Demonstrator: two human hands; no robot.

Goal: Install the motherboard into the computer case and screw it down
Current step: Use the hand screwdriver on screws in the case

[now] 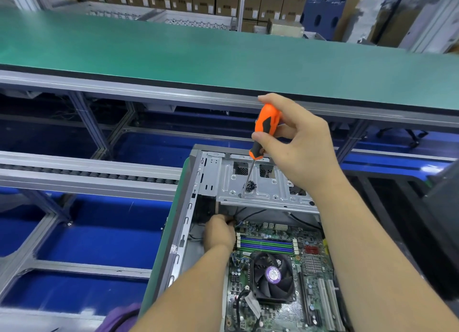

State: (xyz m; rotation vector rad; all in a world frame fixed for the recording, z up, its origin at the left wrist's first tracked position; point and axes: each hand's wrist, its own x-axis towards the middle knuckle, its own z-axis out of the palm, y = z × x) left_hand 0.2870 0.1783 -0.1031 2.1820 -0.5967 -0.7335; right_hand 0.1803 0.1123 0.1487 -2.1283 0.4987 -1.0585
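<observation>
Nothing here can I truly read. The round purple sticker (272, 274) on the hub of the cooler fan (272, 277), at the middle of the motherboard (278, 264), carries small print, too blurred to make out. Far beyond the motherboard, the stacked cartons (250, 1) bear white labels, equally illegible.

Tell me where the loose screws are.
The black screws lie piled on the case's metal drive bracket, beside the screwdriver shaft, just beyond the motherboard.
</observation>
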